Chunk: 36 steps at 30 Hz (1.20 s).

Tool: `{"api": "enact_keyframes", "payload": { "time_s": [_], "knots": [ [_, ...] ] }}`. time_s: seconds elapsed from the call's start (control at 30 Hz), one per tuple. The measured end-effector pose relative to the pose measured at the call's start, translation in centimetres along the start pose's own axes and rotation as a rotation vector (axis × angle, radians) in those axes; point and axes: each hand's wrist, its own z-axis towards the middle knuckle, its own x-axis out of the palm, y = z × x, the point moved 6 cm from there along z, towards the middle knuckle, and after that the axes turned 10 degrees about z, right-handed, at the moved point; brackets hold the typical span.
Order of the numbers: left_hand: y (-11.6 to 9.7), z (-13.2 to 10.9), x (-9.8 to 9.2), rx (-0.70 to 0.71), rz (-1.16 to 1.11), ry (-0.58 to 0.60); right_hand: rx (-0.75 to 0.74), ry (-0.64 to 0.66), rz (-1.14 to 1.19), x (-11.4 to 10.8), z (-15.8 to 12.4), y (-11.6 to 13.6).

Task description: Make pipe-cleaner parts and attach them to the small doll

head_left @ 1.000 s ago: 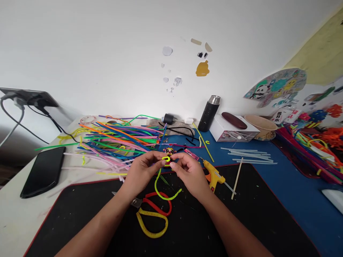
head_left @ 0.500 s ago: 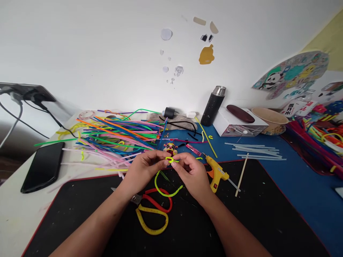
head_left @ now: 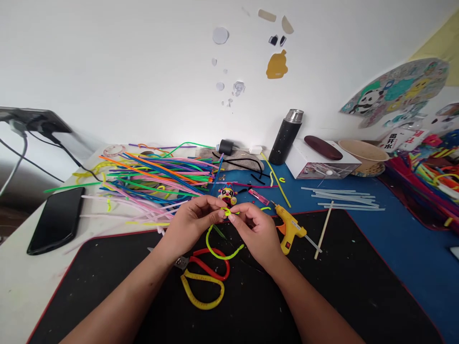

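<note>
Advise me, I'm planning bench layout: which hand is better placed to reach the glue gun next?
Probably the right hand: the glue gun lies close by its outer side. The left hand is farther away, with the right between. Both hold the yellow-green loop.

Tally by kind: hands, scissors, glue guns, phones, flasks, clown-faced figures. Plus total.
Hands: 2 (left hand, right hand, both pinching yellow-green pipe cleaner)
Scissors: 1
Glue gun: 1
Phone: 1
Flask: 1
Clown-faced figure: 1
Total: 7
</note>
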Motion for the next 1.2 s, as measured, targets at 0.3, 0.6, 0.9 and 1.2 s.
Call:
{"api": "enact_keyframes", "payload": {
  "time_s": [0.3,0.6,0.9,1.2],
  "knots": [
    [0.1,-0.2,0.0,0.005,-0.003,0.007,-0.008,0.02,0.021,0.0,-0.2,-0.1],
    [-0.3,0.0,-0.3,0.031,0.016,-0.019,0.051,0.045,0.136,-0.4,-0.5,-0.1],
    [-0.8,-0.3,0.1,0.085,0.127,0.026,0.199,0.057,0.27,-0.4,-0.2,-1.5],
    [-0.7,-0.3,0.2,0.14,0.243,0.062,0.276,0.146,0.324,0.3,-0.2,-1.1]
  ]
}}
